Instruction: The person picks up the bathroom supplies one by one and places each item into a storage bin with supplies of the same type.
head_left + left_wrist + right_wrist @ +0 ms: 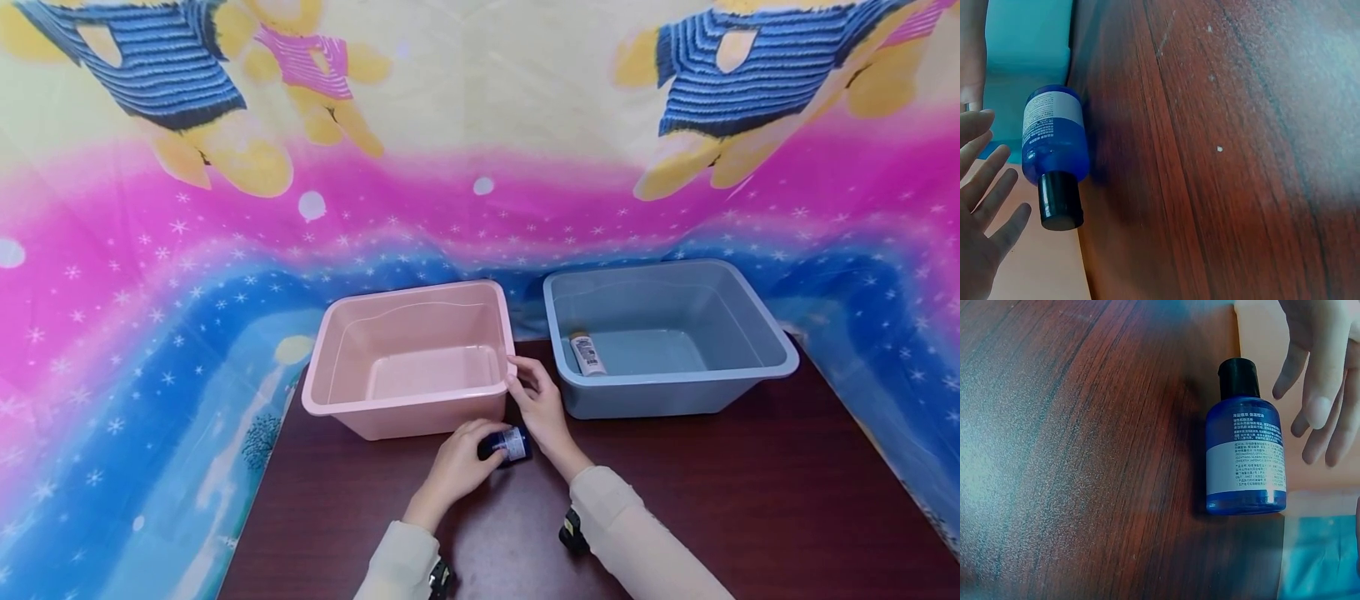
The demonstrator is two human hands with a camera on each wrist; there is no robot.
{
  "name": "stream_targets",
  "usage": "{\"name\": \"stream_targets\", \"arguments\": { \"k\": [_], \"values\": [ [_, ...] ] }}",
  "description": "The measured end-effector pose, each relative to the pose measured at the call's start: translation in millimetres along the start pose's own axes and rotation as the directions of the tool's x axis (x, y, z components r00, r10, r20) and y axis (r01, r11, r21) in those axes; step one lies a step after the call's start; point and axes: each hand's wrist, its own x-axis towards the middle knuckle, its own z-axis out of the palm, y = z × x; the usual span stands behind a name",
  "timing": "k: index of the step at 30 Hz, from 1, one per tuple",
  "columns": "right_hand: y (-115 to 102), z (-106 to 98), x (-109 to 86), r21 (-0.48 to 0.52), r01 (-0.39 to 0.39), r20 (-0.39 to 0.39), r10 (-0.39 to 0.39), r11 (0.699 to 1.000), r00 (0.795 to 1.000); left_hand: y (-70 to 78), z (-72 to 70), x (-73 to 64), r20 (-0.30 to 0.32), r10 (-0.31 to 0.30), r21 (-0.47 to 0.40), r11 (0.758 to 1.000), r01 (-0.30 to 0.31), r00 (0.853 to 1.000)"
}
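A blue bottle with a black cap and a white label (514,444) lies on its side on the dark wooden table (675,500), in front of the pink bin (442,417). Its cap points left. My left hand (459,458) is over the cap end; in the left wrist view its spread fingers (997,187) are apart from the bottle (1055,144). To the bottle's right, my right hand (543,408) is raised by the pink bin's front right corner, fingers loosely bent and holding nothing. Whether its fingertips touch the rim, I cannot tell. The label (1246,469) faces the right wrist camera.
Right of the pink bin stands a blue-grey bin (675,396). Inside it, a small white bottle with a brown cap (587,354) leans at the left wall. Behind both bins hangs a printed cloth (465,100) with bears and snowflakes.
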Motion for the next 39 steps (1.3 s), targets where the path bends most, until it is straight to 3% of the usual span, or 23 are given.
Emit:
{"name": "stream_targets", "arguments": {
  "k": [8,39],
  "values": [
    [-1.3,0.6,0.1,-0.013,0.001,0.000,-0.001,1.000,1.000,-1.3,4.4,3.0,0.021,-0.035,-0.009,0.999,0.035,0.999],
    [-0.7,0.5,-0.6,0.016,0.009,-0.001,-0.009,1.000,1.000,-10.6,20.1,10.3,0.088,-0.045,-0.013,0.999,0.047,0.995]
  ]
}}
